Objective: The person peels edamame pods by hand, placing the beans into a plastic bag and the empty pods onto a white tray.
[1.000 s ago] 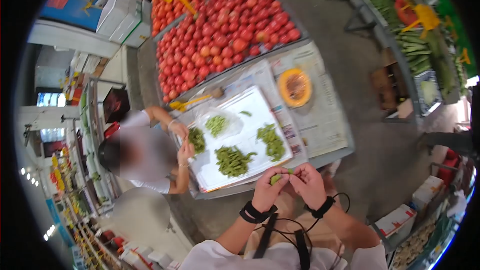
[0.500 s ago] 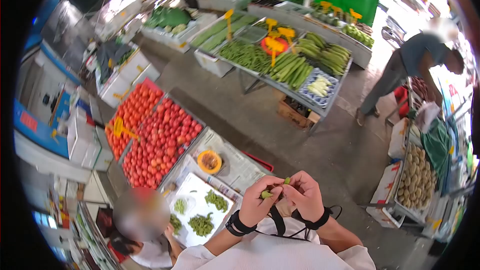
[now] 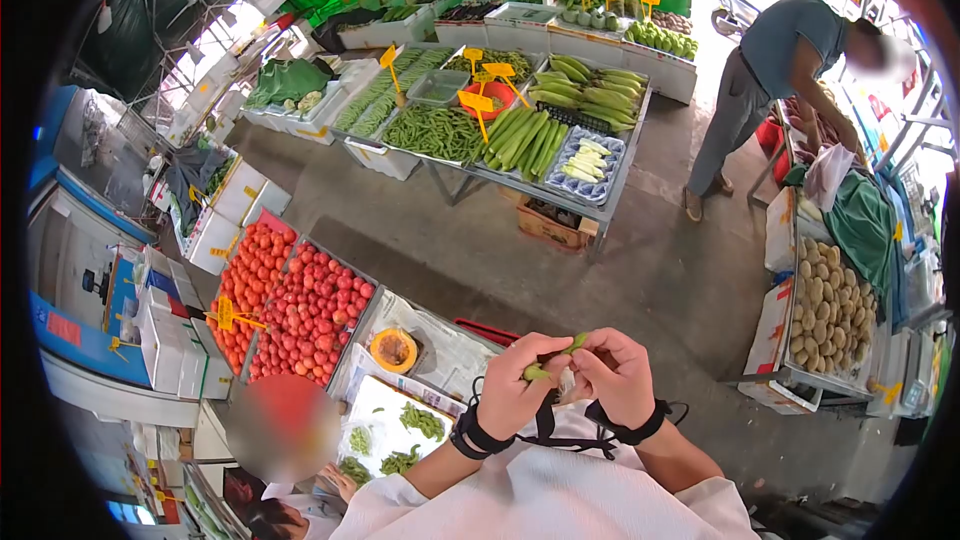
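My left hand (image 3: 512, 390) and my right hand (image 3: 618, 380) are close together in front of my chest. Between their pinched fingertips is a small green bean pod (image 3: 575, 343), gripped from both sides. A second green pod (image 3: 535, 373) pokes out of my left palm under the curled fingers. Below and to the left lies a white tray (image 3: 385, 395) bearing small piles of green pods (image 3: 422, 421) and paler shelled beans (image 3: 360, 439). Another person's hand (image 3: 340, 481) is at the tray's lower edge, beside a pile.
A cut pumpkin (image 3: 393, 350) sits on newspaper (image 3: 450, 340) beyond the tray. Tomatoes (image 3: 315, 310) fill the crates to its left. Ahead stands a vegetable table (image 3: 610, 208). On the right, a person (image 3: 765, 70) bends over a stall with potatoes (image 3: 830, 310).
My view has tilted up and shifted right, so the stalls appear farther left. Both hands stay together on the pod, and the fingers have shifted slightly. The bending person's arm has moved down.
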Tool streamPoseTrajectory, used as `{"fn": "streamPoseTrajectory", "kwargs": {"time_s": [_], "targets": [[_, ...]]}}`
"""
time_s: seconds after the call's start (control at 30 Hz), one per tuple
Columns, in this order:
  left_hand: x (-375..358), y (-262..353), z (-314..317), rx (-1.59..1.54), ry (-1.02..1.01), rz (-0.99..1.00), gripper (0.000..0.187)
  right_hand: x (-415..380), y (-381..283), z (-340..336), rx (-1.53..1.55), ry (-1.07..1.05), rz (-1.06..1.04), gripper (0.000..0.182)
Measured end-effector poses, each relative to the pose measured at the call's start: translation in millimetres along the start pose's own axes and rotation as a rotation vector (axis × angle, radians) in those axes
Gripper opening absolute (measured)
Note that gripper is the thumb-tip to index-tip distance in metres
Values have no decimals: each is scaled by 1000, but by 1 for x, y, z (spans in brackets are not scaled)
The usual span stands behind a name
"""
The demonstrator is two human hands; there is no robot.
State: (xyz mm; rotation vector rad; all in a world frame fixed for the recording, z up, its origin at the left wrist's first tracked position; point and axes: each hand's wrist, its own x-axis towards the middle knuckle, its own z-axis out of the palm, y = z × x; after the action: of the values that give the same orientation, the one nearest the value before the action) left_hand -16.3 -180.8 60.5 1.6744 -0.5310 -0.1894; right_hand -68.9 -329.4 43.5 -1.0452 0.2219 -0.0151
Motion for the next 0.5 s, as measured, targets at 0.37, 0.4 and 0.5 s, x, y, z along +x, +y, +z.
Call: {"fn": "streamPoseTrajectory", "kwargs": {"time_s": [0.37,0.4,0.5], "targets": [[7,-28,-2,-347,47,-210,13,23,8,3,-73,43,-30,5],[8,-29,-1,-344,53,-196,13,24,8,4,-76,41,-52,4],[10,-30,0,-379,62,-204,14,29,12,3,-44,46,-65,1]]}}
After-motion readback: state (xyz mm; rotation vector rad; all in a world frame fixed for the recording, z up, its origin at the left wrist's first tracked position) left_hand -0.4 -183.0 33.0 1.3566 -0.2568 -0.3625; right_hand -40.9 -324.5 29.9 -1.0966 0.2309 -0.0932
